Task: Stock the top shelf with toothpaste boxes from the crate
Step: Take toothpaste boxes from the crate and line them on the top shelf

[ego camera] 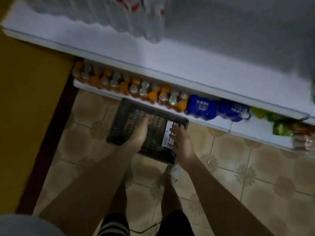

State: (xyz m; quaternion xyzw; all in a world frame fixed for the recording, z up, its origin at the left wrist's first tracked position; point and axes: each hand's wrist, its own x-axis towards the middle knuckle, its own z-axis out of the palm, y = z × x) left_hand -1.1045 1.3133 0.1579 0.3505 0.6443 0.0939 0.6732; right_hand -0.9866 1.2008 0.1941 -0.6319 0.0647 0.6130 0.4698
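Note:
A dark plastic crate (122, 120) stands on the tiled floor in front of the shelving. Inside it, along its right side, lies a white toothpaste box (166, 135). My right hand (180, 142) reaches down into the crate and its fingers lie on that box; blur hides whether they curl round it. My left hand (140, 132) reaches into the middle of the crate with its fingers extended, holding nothing I can see. The white top shelf (153, 53) runs across the upper part of the view, with blurred white boxes (105, 12) stacked at its back left.
A lower shelf holds a row of orange bottle packs (129, 86), blue packs (202, 106) and green bags (281, 126). A yellow wall (25, 99) closes the left side. Beige floor tiles (255, 167) spread to the right of the crate. My legs and feet stand below the crate.

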